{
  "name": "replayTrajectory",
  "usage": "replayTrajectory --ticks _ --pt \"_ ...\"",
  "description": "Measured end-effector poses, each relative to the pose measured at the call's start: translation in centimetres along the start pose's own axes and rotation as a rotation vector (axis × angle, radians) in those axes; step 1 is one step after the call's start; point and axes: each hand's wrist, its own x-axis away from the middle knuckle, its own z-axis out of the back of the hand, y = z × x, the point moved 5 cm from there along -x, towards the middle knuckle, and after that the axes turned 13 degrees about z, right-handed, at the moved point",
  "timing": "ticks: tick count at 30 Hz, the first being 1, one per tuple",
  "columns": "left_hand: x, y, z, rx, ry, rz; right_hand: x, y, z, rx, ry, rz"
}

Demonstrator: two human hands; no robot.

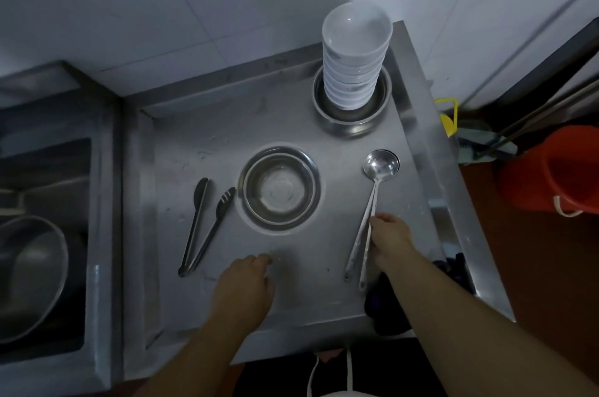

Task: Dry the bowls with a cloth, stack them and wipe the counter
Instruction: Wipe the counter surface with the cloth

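So we're standing over the brushed stainless steel counter, and our right hand is pinching the handles of two long silver metal ladles, whose bowls sit nested over by the right edge. Our left hand is resting on the bare steel near the front, fingers loosely curled with nothing in them.

The tall stack of white bowls is at the back right corner, sitting inside a wide shallow steel basin. Another round steel bowl sits alone mid-counter, right side up, between the ladles and a pair of dark metal tongs lying to its left with the arms splayed apart.

There's a dark cloth bunched at the front right corner, partly under our right forearm. Left of the counter there's a sink with a big steel pot in it, and an orange plastic bucket on the floor to the right.
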Motion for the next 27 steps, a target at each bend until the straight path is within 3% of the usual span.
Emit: replayTrajectory --ticks 7,15,19,24,27 --pt "1.7 -2.9 -0.6 0.052 -0.040 0.083 0.0 -1.7 0.4 0.283 -0.021 0.131" --pt "0.4 -8.4 -0.3 0.069 -0.103 0.173 0.9 -2.8 0.6 0.433 0.025 0.174" --pt "-1.6 -11.6 0.5 0.123 -0.122 0.225 2.9 -4.7 0.2 0.715 0.055 0.293" --pt "-4.8 -15.0 1.9 0.214 -0.077 0.271 6.0 -4.9 -4.4 0.915 -0.087 0.437" --pt "-6.8 -16.7 2.2 0.238 -0.057 0.296 8.8 -3.6 -9.4 0.982 -0.258 0.500"
